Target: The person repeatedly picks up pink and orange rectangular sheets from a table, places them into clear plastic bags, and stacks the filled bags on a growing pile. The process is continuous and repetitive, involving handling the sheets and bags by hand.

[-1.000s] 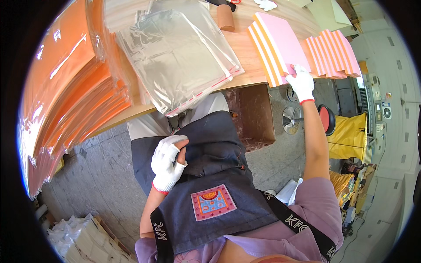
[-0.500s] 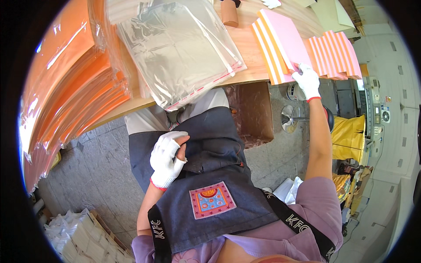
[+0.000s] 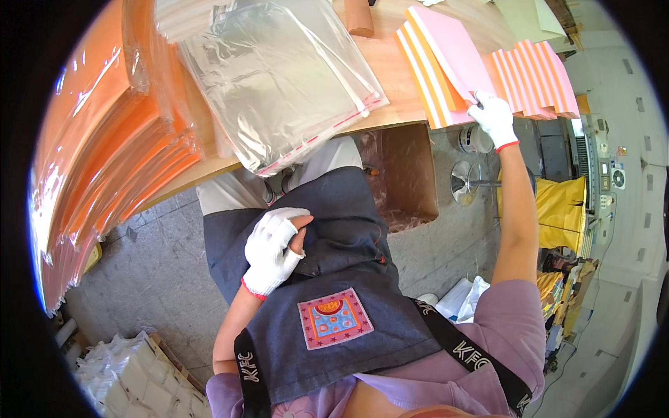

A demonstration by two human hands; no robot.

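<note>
We see the right hand (image 3: 493, 115), in a white glove, stretched out to the near corner of a pink sheet (image 3: 453, 49) that lies atop an orange-and-white striped stack (image 3: 424, 70) on the wooden table (image 3: 390, 76); its fingers curl onto the sheet's edge, though we cannot tell whether they pinch it; a fanned row of pink striped sheets (image 3: 533, 76) lies just beside; the left hand (image 3: 273, 249), gloved too, rests on the dark apron (image 3: 348, 279) with fingers loosely curled and holding nothing; clear plastic bags (image 3: 279, 76) lie on the table further left, beside orange packs (image 3: 104, 153).
</note>
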